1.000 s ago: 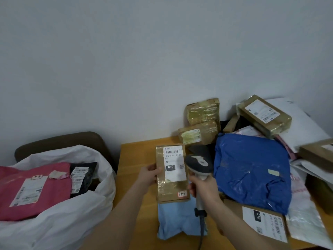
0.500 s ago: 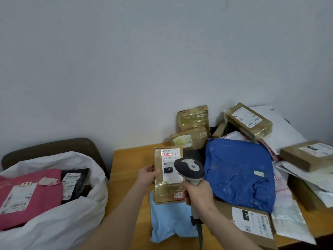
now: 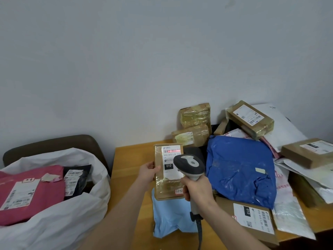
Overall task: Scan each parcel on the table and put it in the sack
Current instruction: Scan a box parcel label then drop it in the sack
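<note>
My left hand grips the left edge of a taped brown box parcel, held upright over the wooden table. A red scan line glows across the barcode at the top of its white label. My right hand grips the handle of a grey barcode scanner, whose head points at that label from just in front of it. The white sack stands open at the left, with a pink parcel and a black parcel inside.
A light blue bag parcel lies under the held box. A big blue bag, a flat box with a label, several taped boxes and white mailers crowd the table's right half. A dark chair back rises behind the sack.
The scanner's red line has come on across the label's barcode since a second ago. Both hands stay close together with the box and scanner; the view shifted slightly.
</note>
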